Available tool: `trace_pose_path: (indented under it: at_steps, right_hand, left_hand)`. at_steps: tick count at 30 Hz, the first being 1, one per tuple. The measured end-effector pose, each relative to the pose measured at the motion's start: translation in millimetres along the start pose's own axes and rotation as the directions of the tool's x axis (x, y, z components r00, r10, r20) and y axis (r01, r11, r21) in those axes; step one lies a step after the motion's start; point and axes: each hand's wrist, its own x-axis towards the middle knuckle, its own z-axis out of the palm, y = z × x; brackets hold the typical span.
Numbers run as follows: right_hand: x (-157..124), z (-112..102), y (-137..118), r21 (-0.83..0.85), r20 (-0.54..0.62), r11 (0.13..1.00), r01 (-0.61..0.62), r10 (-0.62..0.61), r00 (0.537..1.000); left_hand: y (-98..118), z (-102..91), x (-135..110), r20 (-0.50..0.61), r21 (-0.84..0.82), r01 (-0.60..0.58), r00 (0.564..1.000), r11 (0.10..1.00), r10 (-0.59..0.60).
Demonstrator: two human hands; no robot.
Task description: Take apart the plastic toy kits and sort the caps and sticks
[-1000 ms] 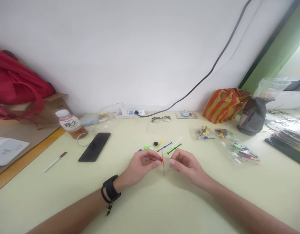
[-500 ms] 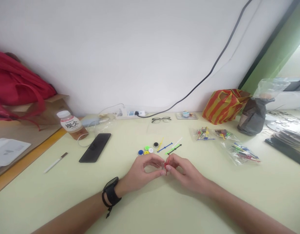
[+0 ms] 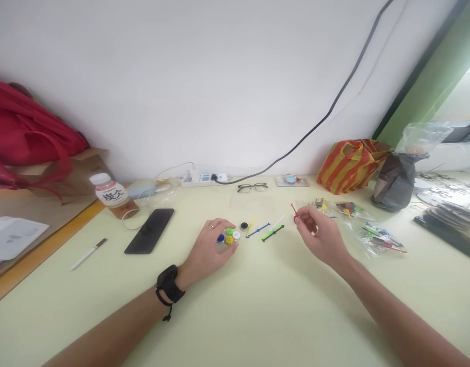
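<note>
My right hand (image 3: 321,232) is raised over the right part of the table, its fingers pinching a red plastic arrow pointer (image 3: 293,209) with a round red part at its lower end. My left hand (image 3: 211,248) curves around several small round plastic pieces, its thumb and fingers apart. Among them are a blue disc (image 3: 220,238), a green disc (image 3: 230,231), a yellow disc (image 3: 229,239) and a white disc (image 3: 236,235). A black disc (image 3: 244,226) lies just beyond my fingertips. Between my hands lie a yellow pointer (image 3: 251,226), a blue arrow (image 3: 258,231) and a black arrow (image 3: 273,233) beside green and white ones.
Clear bags of colored pieces (image 3: 382,239) lie at the right, near a striped bag (image 3: 351,165). A phone (image 3: 150,232), a pen (image 3: 88,254) and a bottle (image 3: 113,198) are at the left. Glasses (image 3: 252,187) and a power strip (image 3: 202,179) sit by the wall.
My hands have parted. The right one has carried the red pointer up and right, away from the left. My left hand has moved slightly left and spread around the small discs.
</note>
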Motion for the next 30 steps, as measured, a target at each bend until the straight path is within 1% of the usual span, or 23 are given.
trace_pose_path:
  at_steps: [2, 4, 6, 7, 8, 9, 11, 13, 15, 17, 19, 21, 24, 27, 30]
  right_hand:
    - [3.1, -5.8, 10.8, -0.165, 0.029, 0.986, -0.030, 0.036, 0.999]
    - [4.8, -11.2, 22.1, -0.334, 0.124, 0.941, -0.057, 0.103, 0.987]
    - [5.0, -15.4, 33.7, -0.476, 0.241, 0.877, -0.063, 0.199, 0.950]
    - [4.9, -16.9, 39.4, -0.533, 0.282, 0.844, -0.060, 0.243, 0.928]
    - [4.7, -18.0, 44.6, -0.578, 0.302, 0.814, -0.053, 0.275, 0.913]
    - [4.7, -18.7, 49.2, -0.612, 0.300, 0.790, -0.047, 0.287, 0.910]
    - [5.0, -18.2, 55.2, -0.641, 0.248, 0.767, -0.037, 0.252, 0.935]
    - [5.2, -15.0, 55.5, -0.615, 0.196, 0.789, -0.001, 0.154, 0.969]
    - [4.1, -8.9, 50.1, -0.523, 0.198, 0.847, 0.093, 0.015, 0.980]
    - [1.2, -0.4, 41.3, -0.378, 0.261, 0.899, 0.221, -0.126, 0.957]
    - [-2.8, 9.3, 32.7, -0.239, 0.326, 0.921, 0.308, -0.223, 0.919]
    - [-6.2, 18.4, 27.1, -0.163, 0.368, 0.928, 0.336, -0.259, 0.893]
    - [-8.5, 27.8, 24.9, -0.131, 0.386, 0.933, 0.334, -0.262, 0.885]
    - [-8.7, 31.0, 25.2, -0.120, 0.384, 0.940, 0.320, -0.253, 0.888]
    - [-9.3, 30.9, 24.0, -0.098, 0.400, 0.940, 0.328, -0.265, 0.877]
  left_hand:
    - [-3.6, 2.4, -0.6, 0.020, 0.006, 0.010, 1.000, 1.000, -0.010]
    - [-6.0, 4.4, -1.1, 0.031, 0.010, 0.010, 0.999, 1.000, -0.011]
    - [-7.0, 5.5, -1.4, 0.034, 0.015, -0.001, 0.999, 1.000, 0.000]
    - [-7.0, 5.8, -1.5, 0.035, 0.018, -0.012, 0.999, 1.000, 0.011]
    - [-6.9, 6.0, -1.6, 0.041, 0.023, -0.026, 0.999, 0.999, 0.025]
    - [-6.7, 6.1, -1.8, 0.050, 0.031, -0.043, 0.998, 0.999, 0.041]
    - [-6.0, 6.4, -2.5, 0.077, 0.049, -0.081, 0.994, 0.996, 0.077]
    - [-4.7, 6.7, -3.5, 0.098, 0.059, -0.116, 0.989, 0.991, 0.110]
    - [-2.2, 6.3, -4.6, 0.115, 0.053, -0.150, 0.983, 0.987, 0.144]
    - [2.0, 5.0, -5.4, 0.145, 0.030, -0.190, 0.972, 0.981, 0.184]
    - [7.6, 3.1, -6.2, 0.193, 0.001, -0.238, 0.953, 0.971, 0.233]
    - [13.3, 1.5, -7.1, 0.247, -0.018, -0.283, 0.928, 0.959, 0.279]
    - [19.3, 1.0, -8.3, 0.298, -0.030, -0.329, 0.899, 0.944, 0.322]
    - [21.5, 1.8, -8.6, 0.316, -0.026, -0.349, 0.886, 0.937, 0.339]
    - [22.2, 1.8, -8.3, 0.333, -0.019, -0.342, 0.884, 0.940, 0.328]
